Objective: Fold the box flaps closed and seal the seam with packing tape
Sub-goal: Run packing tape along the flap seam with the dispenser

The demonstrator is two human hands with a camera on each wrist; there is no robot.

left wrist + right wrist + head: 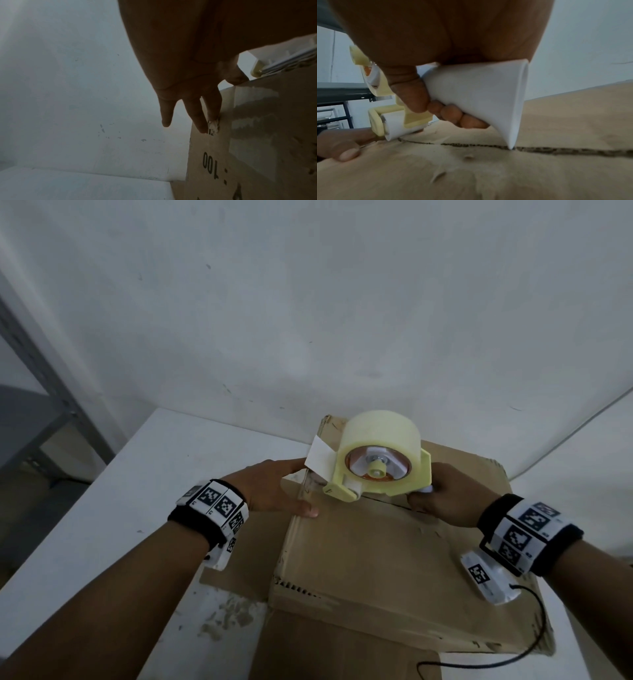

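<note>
Cardboard box (pixel 370 559) sits on the white table (pixel 171 446), close to the table's far edge by the wall, its top flaps folded down so that a dark seam (pixel 471 145) runs across the lid from left to right. A pale yellow tape dispenser (pixel 380 474) stands on that seam at the box's left edge, its long axis lying along the seam, roller end pointing left and white handle (pixel 479 97) pointing right. The right hand (pixel 445 498) is clenched around the handle. The left hand (pixel 270 491) lies flat, fingers (pixel 197 115) straight, over the box's upper left edge, its thumb on the lid beside the roller (pixel 397 124).
</note>
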